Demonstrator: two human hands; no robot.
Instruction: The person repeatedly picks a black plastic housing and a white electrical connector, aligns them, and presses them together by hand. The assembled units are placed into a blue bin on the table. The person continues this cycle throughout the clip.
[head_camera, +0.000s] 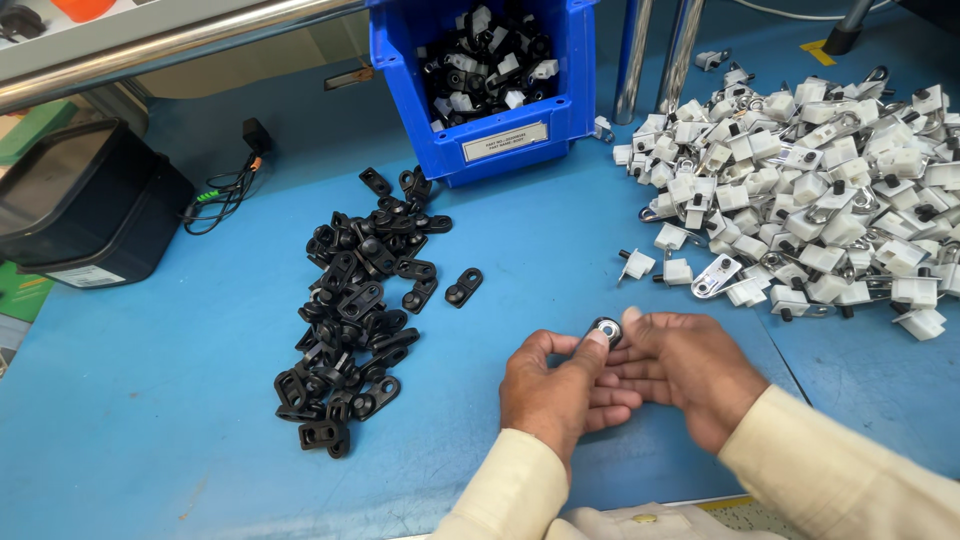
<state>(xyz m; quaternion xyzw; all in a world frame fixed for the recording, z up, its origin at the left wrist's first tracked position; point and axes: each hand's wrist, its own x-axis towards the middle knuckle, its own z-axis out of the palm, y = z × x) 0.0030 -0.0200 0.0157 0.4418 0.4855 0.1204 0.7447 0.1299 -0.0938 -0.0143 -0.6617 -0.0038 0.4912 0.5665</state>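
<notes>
The heap of black clips (352, 310) lies to my left. My left hand (553, 385) and right hand (688, 372) pinch one small black-and-metal piece (606, 330) at their fingertips. Loosen either pinch, I judge, and it drops toward the white parts (810, 190).

Both hands meet near the lower middle of the view, forearms coming in from the near edge in cream sleeves. The left hand (555, 385) lies palm down, knuckles up, its thumb and forefinger stretched toward the right. The right hand (690, 370) sits just beside it, fingers curled inward and overlapping the left fingers, its thumb raised. The fingertips (597, 338) of both hands close together in a pinching grip at the far side of the hands.
</notes>
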